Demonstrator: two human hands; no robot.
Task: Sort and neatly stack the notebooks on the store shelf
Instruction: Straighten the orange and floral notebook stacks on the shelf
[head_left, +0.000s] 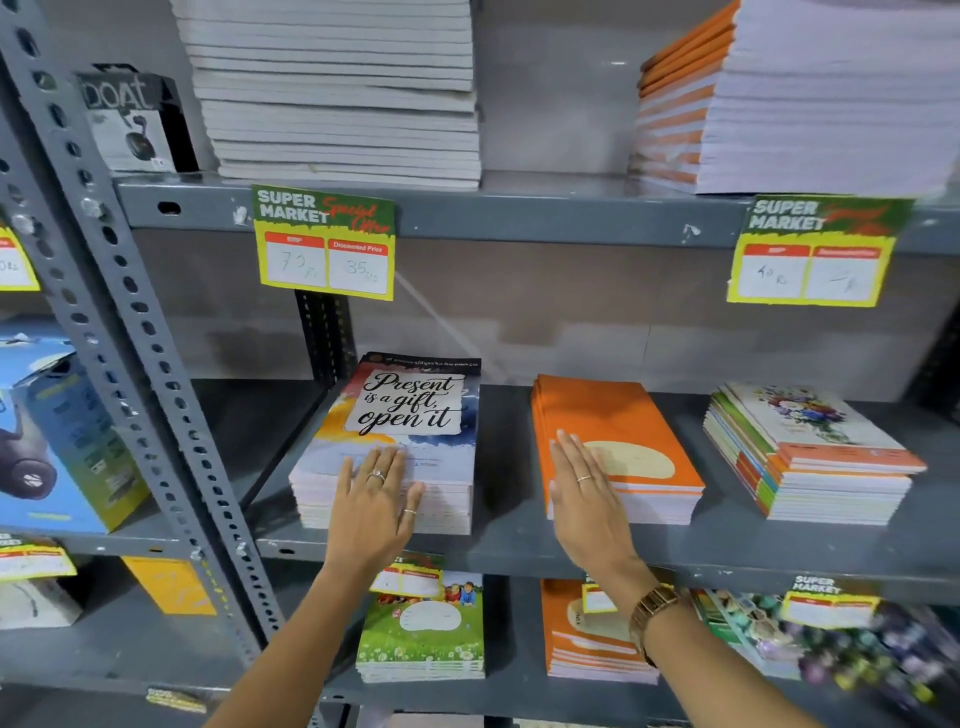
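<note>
On the middle shelf (519, 540) stand three notebook stacks. The left stack (410, 415) has a cover reading "Present is a gift, open it". My left hand (371, 509) lies flat and open against its front edge and top. The orange stack (623, 431) sits in the centre, and my right hand (589, 493) rests flat on its front left corner, fingers straight. A floral-cover stack (810, 452) with mixed coloured spines stands at the right, its books slightly fanned.
Tall white (337, 88) and orange-white (789, 98) notebook piles fill the upper shelf. Yellow price tags (324, 244) hang from the shelf edges. The lower shelf holds a green stack (423, 629) and an orange stack (587, 634). A perforated steel upright (135, 332) and boxed speakers (57, 431) stand at left.
</note>
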